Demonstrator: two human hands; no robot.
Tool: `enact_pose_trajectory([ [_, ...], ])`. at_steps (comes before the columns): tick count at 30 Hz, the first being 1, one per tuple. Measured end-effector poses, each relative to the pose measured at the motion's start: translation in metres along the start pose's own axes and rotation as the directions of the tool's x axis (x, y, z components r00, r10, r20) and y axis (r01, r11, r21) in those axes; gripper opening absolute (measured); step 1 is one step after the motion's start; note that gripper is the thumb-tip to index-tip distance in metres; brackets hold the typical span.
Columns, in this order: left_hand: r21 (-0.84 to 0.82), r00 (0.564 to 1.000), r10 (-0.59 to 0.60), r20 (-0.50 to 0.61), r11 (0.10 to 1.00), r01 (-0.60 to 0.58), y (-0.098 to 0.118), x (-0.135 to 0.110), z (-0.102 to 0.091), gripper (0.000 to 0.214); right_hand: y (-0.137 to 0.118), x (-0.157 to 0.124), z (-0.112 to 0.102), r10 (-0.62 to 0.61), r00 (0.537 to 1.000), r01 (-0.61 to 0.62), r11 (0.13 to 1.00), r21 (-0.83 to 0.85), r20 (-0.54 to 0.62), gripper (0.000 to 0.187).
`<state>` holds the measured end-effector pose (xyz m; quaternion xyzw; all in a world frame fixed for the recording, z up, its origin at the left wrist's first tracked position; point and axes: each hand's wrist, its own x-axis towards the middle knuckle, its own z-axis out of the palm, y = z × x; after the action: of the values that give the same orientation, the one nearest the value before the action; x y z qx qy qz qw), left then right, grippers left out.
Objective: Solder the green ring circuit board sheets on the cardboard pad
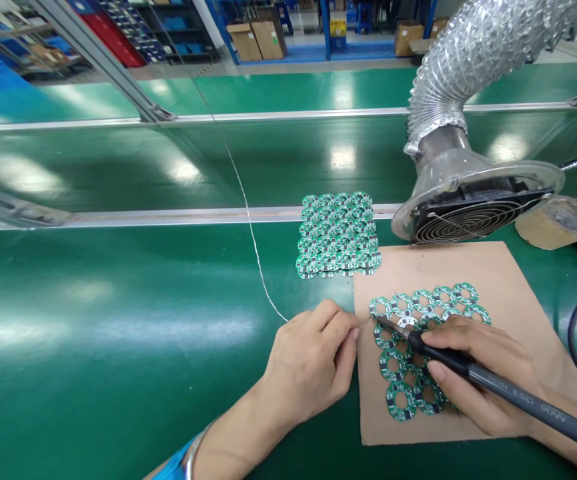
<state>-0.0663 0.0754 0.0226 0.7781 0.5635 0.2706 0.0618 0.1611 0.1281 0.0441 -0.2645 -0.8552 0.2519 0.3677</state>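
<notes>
The left hand (pixel 313 353) is pinching a thin silvery wire (pixel 254 239), fingers pressed together on it, just left of a green circuit-board panel (pixel 404 363) lying on cardboard (pixel 443 263) at the tabletop's (pixel 118 333) right. The right hand (pixel 493 373) is gripping a soldering iron (pixel 513 395), fingers clamped around it, its tip pointing at the panel's far left corner.

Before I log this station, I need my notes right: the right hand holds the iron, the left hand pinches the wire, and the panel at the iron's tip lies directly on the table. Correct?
Not quite: the head view shows that panel lying on cardboard, not directly on the table. The right hand does hold the iron, the left hand the wire.
</notes>
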Motion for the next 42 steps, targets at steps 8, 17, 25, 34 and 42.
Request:
enact_pose_trajectory([
  [8, -0.024, 1.000, 0.002, 0.016, 1.000, -0.002, -0.0028, -0.0004, 0.0054, 0.012, -0.0009, -0.0007, 0.0006, -0.049, 0.998, 0.049, 0.999, -0.011, 0.025, 0.028],
  [17, -0.077, 1.000, 0.005, -0.007, 0.997, -0.006, -0.0004, -0.0002, 0.0026, 0.014, -0.0023, -0.0018, -0.0014, -0.017, 1.000, 0.018, 0.998, 0.065, -0.016, 0.031],
  [25, -0.060, 1.000, -0.006, -0.024, 0.998, 0.005, -0.0009, 0.0016, -0.0001, 0.014, -0.0015, -0.0018, 0.0021, -0.052, 0.998, 0.052, 0.999, 0.014, 0.034, 0.028],
  [34, -0.065, 0.999, -0.030, -0.036, 0.998, 0.028, -0.0005, 0.0015, -0.0008, 0.014, -0.0012, -0.0061, 0.0015, -0.089, 0.996, 0.088, 0.996, 0.010, 0.025, 0.031],
  [42, -0.051, 1.000, -0.005, -0.030, 0.999, 0.004, -0.0011, -0.0001, -0.0004, 0.012, -0.0028, -0.0033, -0.0005, -0.048, 0.999, 0.048, 0.997, 0.053, 0.001, 0.031],
])
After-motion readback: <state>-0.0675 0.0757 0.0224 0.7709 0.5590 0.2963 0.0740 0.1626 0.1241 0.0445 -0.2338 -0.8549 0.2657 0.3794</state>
